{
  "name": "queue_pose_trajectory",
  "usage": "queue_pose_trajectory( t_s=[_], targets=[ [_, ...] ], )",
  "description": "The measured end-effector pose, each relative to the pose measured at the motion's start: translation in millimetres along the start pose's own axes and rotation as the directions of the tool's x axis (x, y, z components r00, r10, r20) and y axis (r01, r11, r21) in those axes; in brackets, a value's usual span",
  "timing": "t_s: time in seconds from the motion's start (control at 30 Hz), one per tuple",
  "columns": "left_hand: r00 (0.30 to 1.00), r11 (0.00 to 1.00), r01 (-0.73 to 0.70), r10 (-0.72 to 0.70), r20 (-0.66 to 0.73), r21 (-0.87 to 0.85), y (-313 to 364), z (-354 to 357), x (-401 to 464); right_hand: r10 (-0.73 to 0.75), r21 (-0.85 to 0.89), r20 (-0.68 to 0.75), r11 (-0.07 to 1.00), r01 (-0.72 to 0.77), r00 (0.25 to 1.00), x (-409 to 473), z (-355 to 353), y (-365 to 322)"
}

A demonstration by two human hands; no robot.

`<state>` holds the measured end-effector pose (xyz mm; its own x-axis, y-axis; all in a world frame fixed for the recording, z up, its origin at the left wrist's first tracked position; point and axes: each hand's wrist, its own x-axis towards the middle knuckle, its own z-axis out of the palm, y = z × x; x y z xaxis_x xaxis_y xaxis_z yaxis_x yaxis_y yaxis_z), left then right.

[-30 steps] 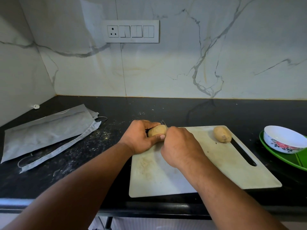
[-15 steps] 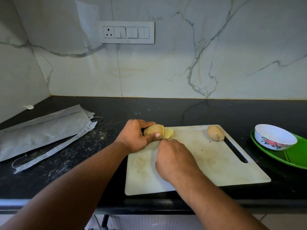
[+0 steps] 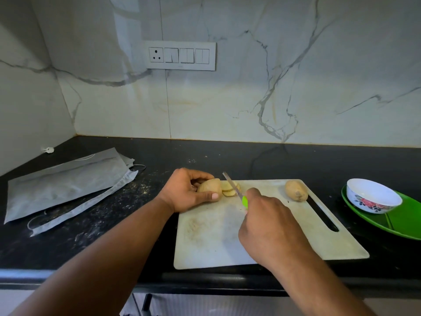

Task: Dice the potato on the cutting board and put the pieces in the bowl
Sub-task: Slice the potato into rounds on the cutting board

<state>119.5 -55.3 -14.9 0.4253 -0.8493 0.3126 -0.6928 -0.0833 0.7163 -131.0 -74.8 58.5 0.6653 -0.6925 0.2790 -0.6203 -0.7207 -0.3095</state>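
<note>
My left hand [image 3: 187, 190] grips a brown potato [image 3: 210, 187] at the far left corner of the white cutting board [image 3: 293, 233]. Pale cut slices [image 3: 229, 190] lie just right of it. My right hand [image 3: 266, 226] holds a knife [image 3: 234, 189] by its green handle, the blade raised and angled over the slices. A second, whole potato [image 3: 296, 190] lies at the board's far right. The white floral bowl [image 3: 373, 195] stands to the right of the board, with nothing visible inside.
The bowl sits on a green tray [image 3: 401, 221] at the right edge of the black counter [image 3: 227, 156]. A grey pouch and a torn strip [image 3: 66, 185] lie on the left. A marble wall with a switch panel [image 3: 181, 55] stands behind.
The right hand drew back toward me, and the knife blade now shows lifted above the slices. Cut slices have appeared beside the held potato. The left hand kept its grip.
</note>
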Motion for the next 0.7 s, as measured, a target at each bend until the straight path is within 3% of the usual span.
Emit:
queue_pose_trajectory(
  t_s=[0.23,0.7],
  targets=[
    [0.999,1.000,0.004,-0.003,-0.039,0.017,2,-5,-3,-0.032,0.062,-0.065,0.997,0.036,0.997,9,20,0],
    [0.999,0.999,-0.022,0.022,-0.028,0.024,-4,-6,-1,-0.052,0.035,-0.027,0.998,0.053,0.998,15,26,-11]
  ],
)
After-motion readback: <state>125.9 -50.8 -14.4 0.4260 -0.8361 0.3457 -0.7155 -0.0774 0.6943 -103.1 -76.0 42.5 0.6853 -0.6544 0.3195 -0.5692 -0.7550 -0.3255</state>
